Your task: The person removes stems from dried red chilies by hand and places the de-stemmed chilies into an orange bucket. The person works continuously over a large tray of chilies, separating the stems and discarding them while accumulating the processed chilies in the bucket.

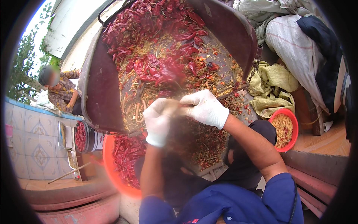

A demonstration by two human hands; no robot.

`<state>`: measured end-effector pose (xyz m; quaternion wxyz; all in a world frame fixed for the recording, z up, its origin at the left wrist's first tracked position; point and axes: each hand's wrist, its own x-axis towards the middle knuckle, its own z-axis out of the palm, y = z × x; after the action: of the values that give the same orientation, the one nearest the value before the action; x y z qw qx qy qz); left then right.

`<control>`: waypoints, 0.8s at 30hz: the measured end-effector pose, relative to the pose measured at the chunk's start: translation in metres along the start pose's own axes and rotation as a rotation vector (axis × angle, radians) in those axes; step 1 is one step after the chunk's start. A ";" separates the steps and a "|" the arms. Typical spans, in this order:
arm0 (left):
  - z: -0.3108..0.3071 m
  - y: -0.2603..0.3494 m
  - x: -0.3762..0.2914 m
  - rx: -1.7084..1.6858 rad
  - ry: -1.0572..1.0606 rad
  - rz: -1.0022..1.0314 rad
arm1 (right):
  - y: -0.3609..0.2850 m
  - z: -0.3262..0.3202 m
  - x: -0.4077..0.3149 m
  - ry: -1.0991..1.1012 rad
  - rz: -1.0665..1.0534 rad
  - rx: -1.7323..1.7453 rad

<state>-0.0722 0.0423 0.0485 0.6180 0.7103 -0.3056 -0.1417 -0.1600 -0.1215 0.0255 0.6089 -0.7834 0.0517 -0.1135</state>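
Observation:
My left hand (159, 120), in a white knit glove, has its fingers curled above the near edge of a dark red metal cart bed (102, 92). My right hand (208, 109), gloved alike, meets it from the right with thumb and fingers pinched. A small reddish piece (183, 105), seemingly of dried chili, shows at the right fingertips. Blur hides what the left fingers hold. Dried red chili peppers (160, 67) lie heaped beyond my hands, among yellow seeds (144, 47) and loose stems. Below my hands, more stems and chili scraps (209, 142) cover the surface between my knees.
An orange-red basin (107, 154) of chilies stands at my left, and a red basin (296, 126) of seeds at my right. Behind that lie a yellow woven sack (279, 75) and white sacks (291, 36). A chain (255, 68) hangs at the cart's corner. Another person (63, 89) sits at far left.

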 end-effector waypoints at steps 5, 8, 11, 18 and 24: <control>0.003 0.002 -0.001 -0.288 0.015 -0.169 | -0.017 -0.008 -0.003 -0.187 0.293 0.494; 0.002 -0.007 -0.002 -0.503 -0.037 -0.223 | -0.015 -0.005 -0.005 -0.196 0.345 0.714; -0.011 -0.022 0.007 -0.930 -0.007 -0.167 | -0.005 0.001 -0.001 -0.058 0.359 0.918; -0.010 -0.034 0.043 0.389 0.191 0.214 | -0.012 -0.005 -0.003 -0.094 0.382 0.674; 0.004 -0.061 0.085 1.156 0.241 0.595 | -0.025 0.007 0.000 -0.148 0.297 0.556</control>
<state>0.0073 -0.0098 0.0039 0.1800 0.8239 -0.4442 0.3025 -0.1602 -0.1082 0.0478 0.8115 -0.5771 0.0883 0.0240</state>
